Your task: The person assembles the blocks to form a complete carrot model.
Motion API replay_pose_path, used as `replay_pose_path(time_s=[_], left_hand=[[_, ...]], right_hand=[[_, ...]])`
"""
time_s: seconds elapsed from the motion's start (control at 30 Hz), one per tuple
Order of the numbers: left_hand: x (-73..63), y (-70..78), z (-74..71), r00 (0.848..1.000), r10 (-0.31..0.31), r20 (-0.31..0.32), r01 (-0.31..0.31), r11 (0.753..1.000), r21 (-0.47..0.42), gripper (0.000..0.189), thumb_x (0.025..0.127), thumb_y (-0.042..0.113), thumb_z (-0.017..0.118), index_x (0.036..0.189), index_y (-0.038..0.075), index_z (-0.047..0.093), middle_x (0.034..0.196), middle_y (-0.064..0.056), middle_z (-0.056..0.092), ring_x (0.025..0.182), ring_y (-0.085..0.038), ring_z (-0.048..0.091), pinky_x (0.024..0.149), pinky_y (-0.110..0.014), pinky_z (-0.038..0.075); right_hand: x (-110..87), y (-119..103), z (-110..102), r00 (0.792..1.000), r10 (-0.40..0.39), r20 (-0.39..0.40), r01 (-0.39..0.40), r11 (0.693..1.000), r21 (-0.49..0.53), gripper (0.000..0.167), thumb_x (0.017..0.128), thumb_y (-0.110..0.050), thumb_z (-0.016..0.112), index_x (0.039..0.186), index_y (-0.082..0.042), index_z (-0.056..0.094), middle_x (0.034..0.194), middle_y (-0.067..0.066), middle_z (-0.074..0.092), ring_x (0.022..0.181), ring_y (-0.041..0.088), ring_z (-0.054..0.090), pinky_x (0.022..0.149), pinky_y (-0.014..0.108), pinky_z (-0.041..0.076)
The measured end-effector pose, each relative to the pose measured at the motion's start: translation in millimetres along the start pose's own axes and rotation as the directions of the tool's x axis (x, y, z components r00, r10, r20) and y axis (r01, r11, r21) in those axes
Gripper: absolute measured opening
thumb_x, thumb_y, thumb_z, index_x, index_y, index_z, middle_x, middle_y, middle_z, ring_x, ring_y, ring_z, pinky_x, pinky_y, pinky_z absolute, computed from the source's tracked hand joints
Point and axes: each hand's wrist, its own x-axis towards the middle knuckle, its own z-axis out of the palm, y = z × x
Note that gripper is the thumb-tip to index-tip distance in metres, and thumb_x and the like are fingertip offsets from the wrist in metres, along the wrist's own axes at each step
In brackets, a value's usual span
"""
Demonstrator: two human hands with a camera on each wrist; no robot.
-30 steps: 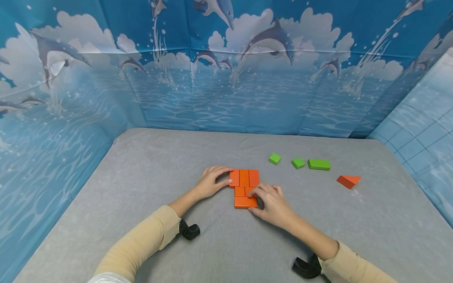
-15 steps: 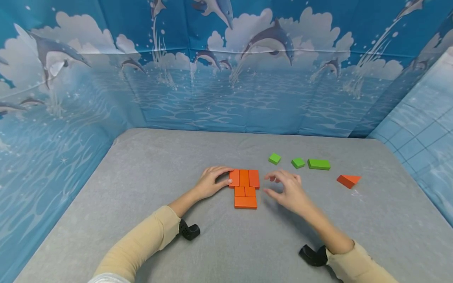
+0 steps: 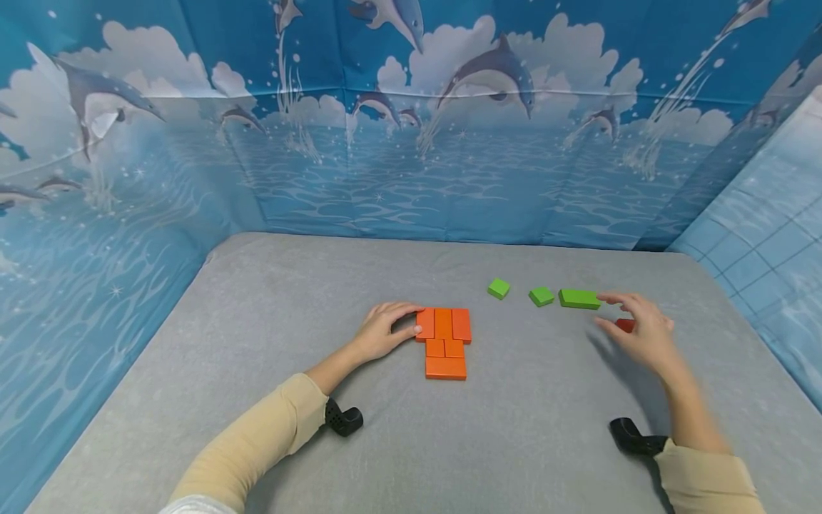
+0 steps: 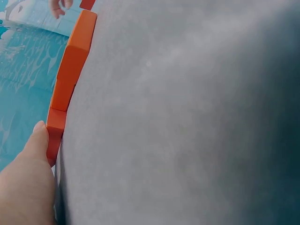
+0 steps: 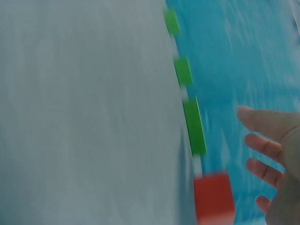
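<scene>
Near the middle of the table, several flat orange blocks (image 3: 444, 323) lie fitted together into a T-like shape, with a wide row at the far end. My left hand (image 3: 379, 332) rests against the left block of that row, its index finger at the far corner and its thumb (image 4: 36, 145) at the side. To the right, my right hand (image 3: 645, 335) hovers with thumb and fingers apart, holding nothing. It covers most of a red-orange triangular block (image 3: 624, 325), whose reddish face (image 5: 214, 197) is blurred in the right wrist view.
Beside the right fingertips lies a long green block (image 3: 579, 299). Two small green blocks, one nearer (image 3: 541, 296) and one farther left (image 3: 498, 288), sit along the same line. A dolphin-print curtain (image 3: 398, 178) borders the grey table (image 3: 308, 278).
My right hand has let go of the lower orange blocks and swung right, past the green blocks, to the triangular block. My left hand and the orange shape have stayed in place.
</scene>
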Motion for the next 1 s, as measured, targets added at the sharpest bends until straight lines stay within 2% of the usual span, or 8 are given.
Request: replay_pose_path(time_s=[0.17, 0.4, 0.63, 0.83, 1.0], left_hand=[[-0.3, -0.9, 0.3, 1.000, 0.003, -0.004, -0.003, 1.000, -0.005, 0.042, 0.089, 0.033, 0.059, 0.128, 0.017, 0.054, 0.130, -0.002, 0.052, 0.124, -0.023, 0.040, 0.105, -0.046, 0.021], [-1.5, -1.1, -0.4, 1.000, 0.006, -0.004, -0.006, 1.000, -0.007, 0.043, 0.089, 0.032, 0.059, 0.129, 0.016, 0.054, 0.130, -0.002, 0.052, 0.124, -0.023, 0.041, 0.104, -0.047, 0.021], [-1.3, 0.0, -0.4, 1.000, 0.012, -0.009, -0.012, 1.000, -0.005, 0.043, 0.089, 0.032, 0.059, 0.128, 0.016, 0.054, 0.130, -0.003, 0.053, 0.123, -0.023, 0.041, 0.104, -0.047, 0.022], [-0.1, 0.3, 0.2, 1.000, 0.010, -0.005, -0.010, 1.000, -0.003, 0.043, 0.089, 0.033, 0.058, 0.129, 0.017, 0.054, 0.130, -0.002, 0.052, 0.124, -0.023, 0.040, 0.104, -0.047, 0.021], [0.1, 0.0, 0.7, 1.000, 0.014, -0.006, -0.014, 1.000, -0.004, 0.043, 0.089, 0.033, 0.059, 0.129, 0.017, 0.054, 0.130, -0.002, 0.052, 0.124, -0.023, 0.040, 0.104, -0.048, 0.021]], right_hand=[[-8.6, 30.7, -14.6, 0.994, 0.081, 0.075, -0.079, 0.997, -0.025, 0.040, 0.085, -0.018, 0.065, 0.120, -0.002, 0.053, 0.120, 0.027, 0.044, 0.105, 0.051, 0.029, 0.072, 0.064, 0.012], [-18.6, 55.6, -22.4, 0.978, 0.120, 0.168, -0.105, 0.990, -0.095, 0.046, 0.085, -0.028, 0.065, 0.121, -0.002, 0.051, 0.122, 0.028, 0.041, 0.105, 0.052, 0.026, 0.070, 0.063, 0.015], [-22.7, 61.7, -22.6, 0.964, 0.178, 0.199, -0.160, 0.982, -0.100, 0.049, 0.088, -0.033, 0.061, 0.121, 0.001, 0.048, 0.123, 0.034, 0.037, 0.106, 0.054, 0.025, 0.073, 0.065, 0.016], [-24.6, 62.4, -21.6, 0.971, 0.172, 0.166, -0.158, 0.983, -0.093, 0.045, 0.088, -0.030, 0.062, 0.117, 0.002, 0.049, 0.119, 0.033, 0.040, 0.105, 0.052, 0.028, 0.072, 0.064, 0.017], [-19.3, 49.7, -22.3, 0.980, 0.144, 0.140, -0.132, 0.987, -0.093, 0.044, 0.087, -0.030, 0.062, 0.116, 0.001, 0.052, 0.118, 0.031, 0.045, 0.106, 0.049, 0.033, 0.074, 0.064, 0.019]])
